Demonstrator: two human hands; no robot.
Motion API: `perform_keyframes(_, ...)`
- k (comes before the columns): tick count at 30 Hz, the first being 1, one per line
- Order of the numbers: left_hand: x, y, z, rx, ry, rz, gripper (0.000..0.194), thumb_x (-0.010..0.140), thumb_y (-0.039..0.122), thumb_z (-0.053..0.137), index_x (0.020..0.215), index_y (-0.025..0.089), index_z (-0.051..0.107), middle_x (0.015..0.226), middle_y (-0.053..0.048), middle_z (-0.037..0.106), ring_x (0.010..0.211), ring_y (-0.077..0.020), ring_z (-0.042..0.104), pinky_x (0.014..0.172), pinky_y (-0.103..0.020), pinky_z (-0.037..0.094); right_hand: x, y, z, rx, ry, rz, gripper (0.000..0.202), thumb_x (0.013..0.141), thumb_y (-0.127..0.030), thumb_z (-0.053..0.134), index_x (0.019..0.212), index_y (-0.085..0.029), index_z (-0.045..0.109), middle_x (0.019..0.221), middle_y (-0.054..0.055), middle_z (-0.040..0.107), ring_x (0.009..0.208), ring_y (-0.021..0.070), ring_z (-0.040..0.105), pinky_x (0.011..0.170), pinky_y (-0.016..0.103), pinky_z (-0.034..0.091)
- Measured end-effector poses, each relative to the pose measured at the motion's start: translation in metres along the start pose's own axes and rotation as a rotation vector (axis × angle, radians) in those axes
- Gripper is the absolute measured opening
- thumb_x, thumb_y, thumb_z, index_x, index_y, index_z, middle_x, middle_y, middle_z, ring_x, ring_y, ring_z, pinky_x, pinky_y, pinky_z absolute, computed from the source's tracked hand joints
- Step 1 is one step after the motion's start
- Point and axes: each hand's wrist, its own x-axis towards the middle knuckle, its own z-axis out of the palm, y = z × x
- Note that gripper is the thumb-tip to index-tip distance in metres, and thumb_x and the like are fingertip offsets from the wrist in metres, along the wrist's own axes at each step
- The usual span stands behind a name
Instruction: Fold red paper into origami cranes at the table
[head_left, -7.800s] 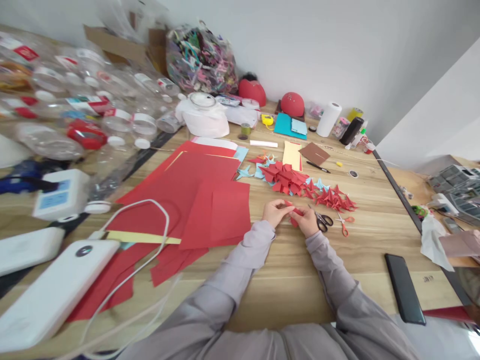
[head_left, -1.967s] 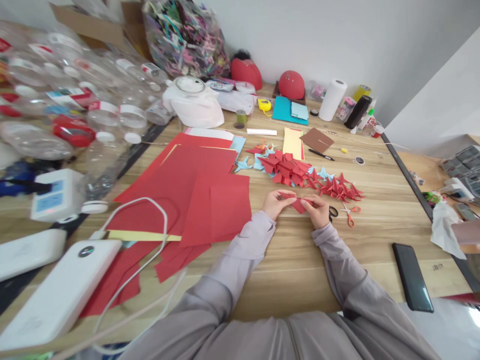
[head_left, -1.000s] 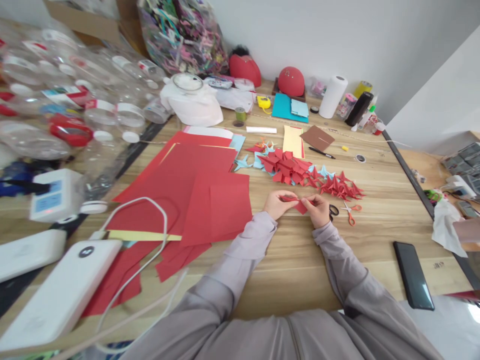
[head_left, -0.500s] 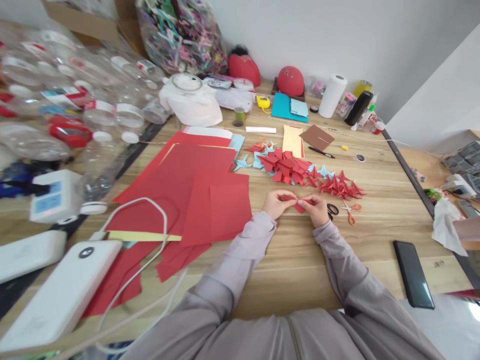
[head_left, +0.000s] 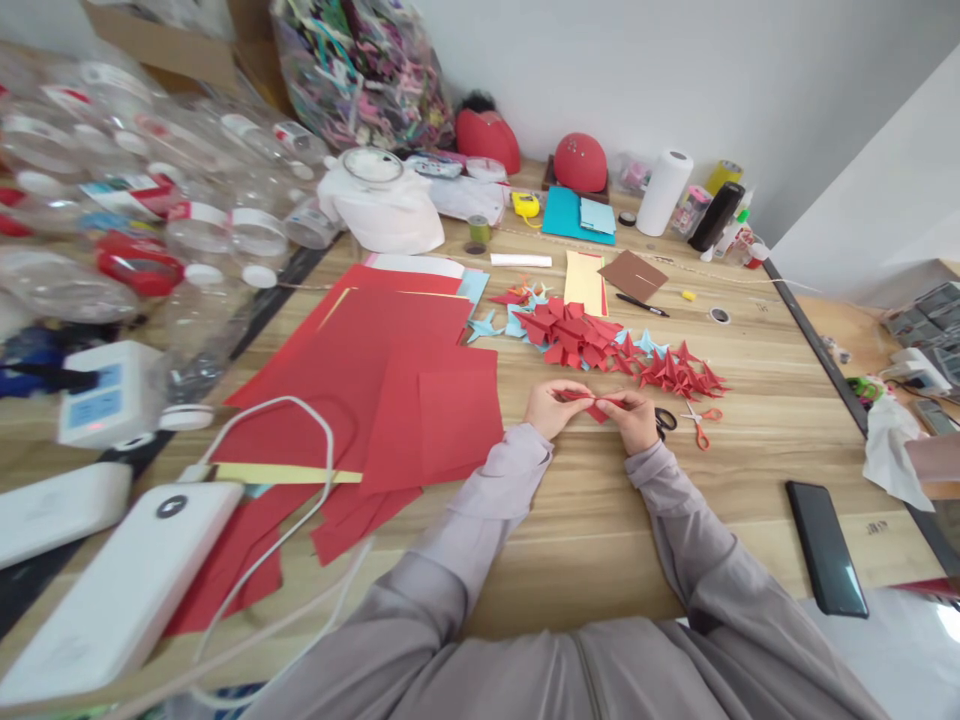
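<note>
- Left hand (head_left: 553, 408) and right hand (head_left: 634, 420): fingers of both clamped on one small red paper piece (head_left: 601, 412), between them, on the near side of the red folded pieces (head_left: 571, 337).
- Risk, my judgement: uneven pinch could skew or tear the paper; a rightward slip of the right hand could knock the black-handled scissors (head_left: 666, 421) just beside it.
- Count: one piece in hand; two scissors, counting the orange-handled scissors (head_left: 703, 431); one black pen (head_left: 643, 305); one phone (head_left: 826, 548). Folded pieces overlap, no sure count.
</note>
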Motion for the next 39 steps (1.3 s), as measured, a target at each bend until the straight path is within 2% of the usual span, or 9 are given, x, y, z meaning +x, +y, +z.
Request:
perform_keyframes(7,0.001,0.000,0.000,0.018,0.004,0.008,0.015,0.052,0.024,0.077,0.063,0.015,0.069,0.067,-0.004,0.069,0.066,-0.0162,0.062,0.069,-0.029,0.050,0.001,0.000,0.000,-0.015,0.011,0.009,0.013,0.058,-0.030,0.077,0.062,-0.020,0.070,0.064,0.001,0.067,0.062,0.0143,0.058,0.062,0.029,0.046)
perform_keyframes(13,0.002,-0.005,-0.001,0.052,-0.003,-0.029,0.018,0.052,0.024,0.077,0.065,0.015,0.069,0.070,-0.005,0.070,0.067,-0.0169,0.063,0.067,-0.029,0.050,0.001,0.004,-0.002,-0.105,-0.021,-0.012,0.014,0.063,-0.032,0.074,0.060,-0.019,0.067,0.061,0.000,0.063,0.059,0.0126,0.054,0.060,0.027,0.042)
perform_keyframes(17,0.002,-0.008,0.002,-0.035,-0.008,-0.082,0.040,0.051,0.023,0.078,0.089,0.014,0.069,0.073,-0.004,0.070,0.068,-0.0159,0.064,0.069,-0.028,0.050,0.002,0.006,-0.003,-0.093,0.005,-0.006,0.017,0.063,-0.033,0.073,0.060,-0.019,0.066,0.060,-0.001,0.062,0.058,0.0125,0.053,0.059,0.027,0.042)
perform_keyframes(20,0.001,-0.009,0.006,-0.138,-0.014,-0.105,0.065,0.049,0.020,0.080,0.110,0.013,0.060,0.074,-0.003,0.069,0.068,-0.0145,0.064,0.070,-0.028,0.050,0.002,0.004,-0.002,-0.063,0.027,0.009,0.017,0.062,-0.034,0.073,0.059,-0.019,0.065,0.060,-0.001,0.062,0.058,0.0125,0.053,0.059,0.027,0.042)
perform_keyframes(23,0.000,-0.011,0.010,-0.192,0.002,-0.128,0.077,0.045,0.019,0.081,0.117,0.013,0.054,0.072,-0.001,0.068,0.064,-0.0135,0.062,0.065,-0.027,0.050,0.002,0.003,-0.002,-0.047,0.048,0.010,0.016,0.062,-0.032,0.074,0.060,-0.019,0.066,0.061,-0.001,0.063,0.059,0.0128,0.054,0.060,0.027,0.043)
perform_keyframes(25,-0.001,-0.012,0.011,-0.180,0.016,-0.132,0.072,0.045,0.020,0.081,0.112,0.013,0.057,0.068,0.000,0.066,0.060,-0.0123,0.060,0.061,-0.025,0.049,0.002,0.002,-0.002,-0.048,0.054,0.002,0.015,0.062,-0.032,0.073,0.060,-0.019,0.066,0.061,-0.001,0.064,0.059,0.0128,0.054,0.060,0.027,0.043)
perform_keyframes(30,-0.001,-0.014,0.010,-0.069,0.065,-0.124,0.043,0.047,0.021,0.080,0.086,0.013,0.065,0.066,0.001,0.063,0.055,-0.0096,0.054,0.056,-0.023,0.043,0.002,0.007,-0.001,-0.050,0.046,0.005,0.015,0.063,-0.033,0.073,0.062,-0.020,0.066,0.061,-0.001,0.063,0.060,0.0128,0.054,0.061,0.027,0.043)
perform_keyframes(35,-0.001,-0.010,0.010,-0.057,0.071,-0.082,0.041,0.047,0.020,0.079,0.085,0.014,0.064,0.067,0.002,0.061,0.059,-0.0099,0.055,0.059,-0.023,0.043,0.003,0.012,0.001,-0.038,0.049,0.018,0.014,0.063,-0.032,0.074,0.063,-0.020,0.066,0.063,-0.001,0.064,0.062,0.0127,0.055,0.064,0.027,0.044)
perform_keyframes(39,-0.002,-0.009,0.013,-0.073,0.078,-0.043,0.047,0.049,0.019,0.078,0.092,0.015,0.061,0.069,0.003,0.060,0.059,-0.0097,0.055,0.060,-0.023,0.044,0.003,0.012,0.002,-0.023,0.066,0.020,0.014,0.063,-0.032,0.073,0.063,-0.020,0.066,0.064,-0.001,0.063,0.063,0.0131,0.055,0.065,0.028,0.044)
